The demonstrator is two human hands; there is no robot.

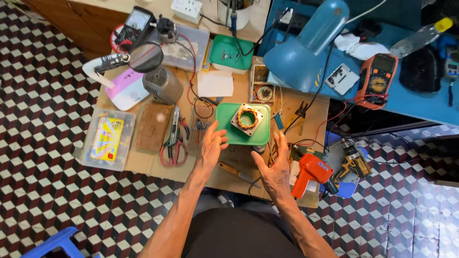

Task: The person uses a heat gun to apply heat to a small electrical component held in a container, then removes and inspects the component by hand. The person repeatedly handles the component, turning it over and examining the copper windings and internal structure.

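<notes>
— Green tray (pixel 224 133) is my landmark. On it sits one motor coil (pixel 247 119), copper windings in a square metal frame, near the middle of the table (pixel 143 165).

— And the hands?

— Both bare and spread open, grasping nothing. The left hand (pixel 211 148) hovers at the tray's near-left corner; the right hand (pixel 276 167) hangs just off its near-right corner. Neither touches the coil.

— What could go wrong, in your view?

— The tray looks light and it rides on clutter, so a nudge from either hand could tip it and slide the coil off. Loose wires (pixel 330 117) run right of the tray; a sleeve or wrist might snag them. Nearer than the tray lies a screwdriver (pixel 236 173) that a lowering palm could land on.

— Count things for me.

— One tray with one coil. A second green tray (pixel 217 57) lies farther back. Two meters: a black one (pixel 135 24) far left of the tray, an orange one (pixel 377 74) far right. One blue lamp (pixel 306 48) behind-right. One orange glue gun (pixel 311 172) and one yellow drill (pixel 351 165), both near-right. One red-handled scissors (pixel 173 150) left.
</notes>
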